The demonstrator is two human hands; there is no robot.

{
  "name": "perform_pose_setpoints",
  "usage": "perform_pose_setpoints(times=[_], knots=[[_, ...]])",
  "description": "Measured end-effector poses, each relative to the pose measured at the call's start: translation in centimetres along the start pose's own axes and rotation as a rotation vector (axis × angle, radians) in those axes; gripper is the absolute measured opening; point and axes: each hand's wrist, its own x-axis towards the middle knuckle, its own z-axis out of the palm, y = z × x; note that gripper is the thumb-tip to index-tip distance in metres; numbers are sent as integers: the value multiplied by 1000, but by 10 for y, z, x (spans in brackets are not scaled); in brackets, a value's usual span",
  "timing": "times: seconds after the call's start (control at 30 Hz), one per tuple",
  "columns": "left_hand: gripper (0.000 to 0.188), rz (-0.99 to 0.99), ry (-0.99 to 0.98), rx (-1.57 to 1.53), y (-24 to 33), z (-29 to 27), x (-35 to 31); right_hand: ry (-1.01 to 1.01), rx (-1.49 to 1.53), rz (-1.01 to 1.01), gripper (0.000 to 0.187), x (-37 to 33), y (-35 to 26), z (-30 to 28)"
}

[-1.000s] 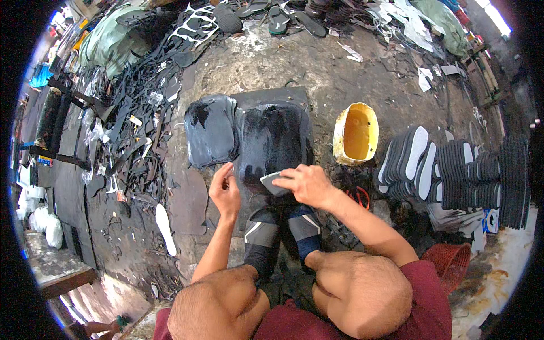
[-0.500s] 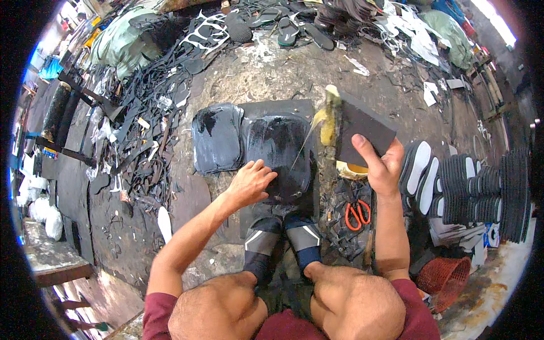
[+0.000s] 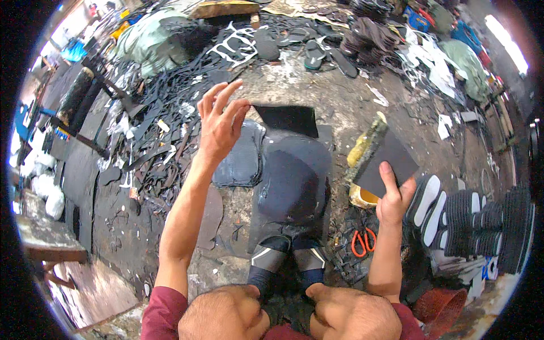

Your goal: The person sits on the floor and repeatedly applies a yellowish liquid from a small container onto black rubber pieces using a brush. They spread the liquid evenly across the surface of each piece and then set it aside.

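Note:
My left hand [image 3: 221,122] is raised past the far end of the work spot, pinching one corner of a thin black sheet [image 3: 288,120] between thumb and fingertips. The sheet hangs tilted in the air. My right hand [image 3: 395,195] grips a flat dark rectangular spreader [image 3: 391,164], thumb on top; yellowish glue coats its left edge. Below that edge stands a glue container [image 3: 362,196] with a yellow inside, partly hidden by the spreader. Between my hands lies a dark sheet [image 3: 292,181] with a wet-looking patch. Left of it sits a stack of dark greyish sheets [image 3: 237,161].
Orange-handled scissors [image 3: 363,242] lie near my right forearm. Stacked soles [image 3: 462,224] and a red basket [image 3: 442,309] are to the right. Black scraps [image 3: 158,130] cover the left floor; sandals [image 3: 315,55] lie at the far side. My feet [image 3: 271,258] are close to the dark sheet.
My left hand has gone from the near part of the dark sheets up to the far left, lifting a thin black sheet. My right hand still holds the spreader, slightly lower in view.

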Motion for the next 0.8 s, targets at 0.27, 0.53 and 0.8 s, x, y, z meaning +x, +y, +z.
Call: perform_pose_setpoints(times=[0.27, 0.53, 0.8], knots=[[18, -23, -198, 297, -47, -6, -179, 58, 18, -60, 35, -4, 7, 10], [51, -508, -368, -617, 77, 28, -225, -166, -574, 133, 59, 31, 66, 57], [53, -57, -584, -288, 151, 23, -259, -609, -1418, -101, 19, 48, 152, 145]])
